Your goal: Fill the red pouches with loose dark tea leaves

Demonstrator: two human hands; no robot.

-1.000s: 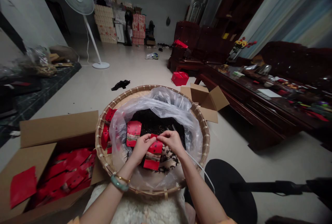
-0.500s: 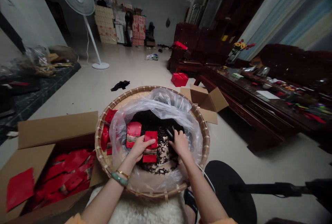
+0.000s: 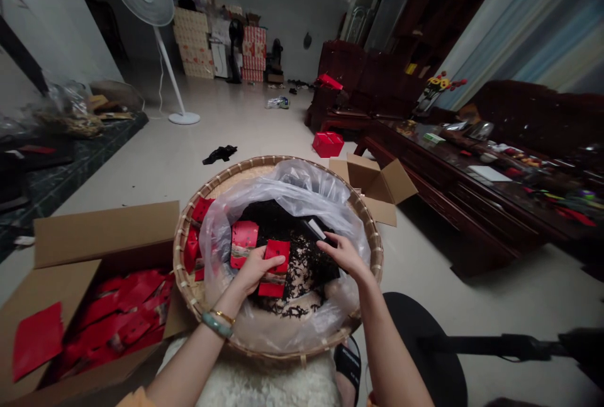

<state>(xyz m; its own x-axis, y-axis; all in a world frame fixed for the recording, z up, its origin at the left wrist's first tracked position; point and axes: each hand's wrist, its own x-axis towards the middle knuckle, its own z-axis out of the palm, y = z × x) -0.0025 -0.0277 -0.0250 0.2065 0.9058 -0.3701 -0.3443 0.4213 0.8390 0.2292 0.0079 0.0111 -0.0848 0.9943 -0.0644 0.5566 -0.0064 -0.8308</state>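
My left hand [image 3: 258, 270] pinches a red packet [image 3: 277, 250] with a printed lower band, over the near left of the pile. Another red packet [image 3: 244, 234] rests just left of it on dark, twisted dried leaves [image 3: 297, 262] resembling loose tea. My right hand [image 3: 346, 255] is at the pile's right side, fingers bent, thumb and fingertips at the edge of a small black flat object [image 3: 313, 229] with a pale panel; its kind is unclear. The leaves lie in a clear plastic liner [image 3: 287, 193] inside a round woven bamboo basket [image 3: 377, 250].
More red packets [image 3: 191, 250] sit between liner and basket wall. An open carton [image 3: 106, 224] of red packets stands left, another open carton [image 3: 399, 180] behind right. A black round stand base [image 3: 415, 356] lies right; a white fan [image 3: 184, 117] stands farther off.
My right hand has shifted right and slightly toward me, and the black object's pale panel now shows more. My left hand keeps the red packet almost in place.
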